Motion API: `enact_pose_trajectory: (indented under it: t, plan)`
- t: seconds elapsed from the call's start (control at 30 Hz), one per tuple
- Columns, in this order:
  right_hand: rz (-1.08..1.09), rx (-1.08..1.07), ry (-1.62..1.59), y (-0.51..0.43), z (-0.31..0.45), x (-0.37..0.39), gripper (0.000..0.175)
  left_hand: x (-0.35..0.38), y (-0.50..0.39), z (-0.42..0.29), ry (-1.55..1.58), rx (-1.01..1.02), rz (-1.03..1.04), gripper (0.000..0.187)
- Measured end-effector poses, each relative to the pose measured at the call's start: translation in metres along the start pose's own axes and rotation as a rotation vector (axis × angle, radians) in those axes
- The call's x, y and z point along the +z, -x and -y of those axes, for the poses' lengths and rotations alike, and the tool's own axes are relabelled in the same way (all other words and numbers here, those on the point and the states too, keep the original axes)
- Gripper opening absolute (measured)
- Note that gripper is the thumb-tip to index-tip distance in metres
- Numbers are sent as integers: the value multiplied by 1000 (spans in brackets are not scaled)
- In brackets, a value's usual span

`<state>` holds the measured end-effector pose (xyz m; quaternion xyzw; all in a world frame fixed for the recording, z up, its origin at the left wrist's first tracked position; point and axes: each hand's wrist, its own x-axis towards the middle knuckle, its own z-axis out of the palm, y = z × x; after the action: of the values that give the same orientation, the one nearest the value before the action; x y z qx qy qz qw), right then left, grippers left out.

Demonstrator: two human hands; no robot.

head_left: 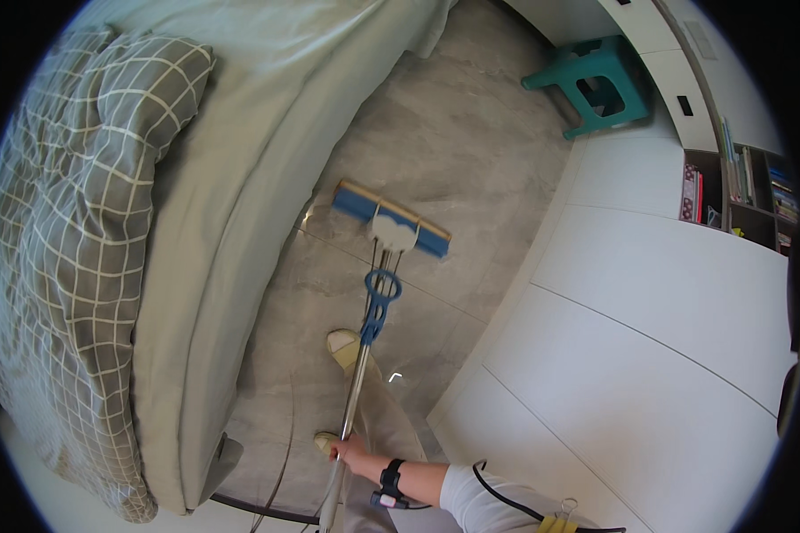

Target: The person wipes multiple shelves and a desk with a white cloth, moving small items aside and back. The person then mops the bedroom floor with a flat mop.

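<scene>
My right hand (351, 451) is closed around the metal pole (355, 400) of a sponge mop, low in the view. From there the pole slants up and away to the mop head (430, 240), a blue strip with a tan edge and a white cloud-shaped plate in its middle. A blue pull lever with a ring (375, 313) sits on the pole between hand and head. The head rests on the grey marbled tile floor (440, 146). My left hand is out of view; the pole's upper end runs off the bottom edge.
On the left stands a bed with a pale green sheet (240, 166) and a checked grey quilt (117, 153). White cabinets (613, 286) line the right side. A green plastic stool (597, 86) stands against them. My slippered foot (342, 346) is beside the pole. A cable (287, 440) crosses the floor.
</scene>
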<state>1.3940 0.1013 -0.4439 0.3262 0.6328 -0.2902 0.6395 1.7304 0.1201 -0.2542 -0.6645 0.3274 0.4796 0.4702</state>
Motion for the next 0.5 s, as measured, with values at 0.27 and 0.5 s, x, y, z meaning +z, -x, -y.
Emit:
enact_pose_trajectory:
  t: [0.27,0.5]
  plan:
    - [-469,-806,58,-110,347,-145,28,64,0,-278,-52,755,-382,36]
    - [-515,-970,101,-97,534,-214,25,70,43,-569,-46,964,-278,33]
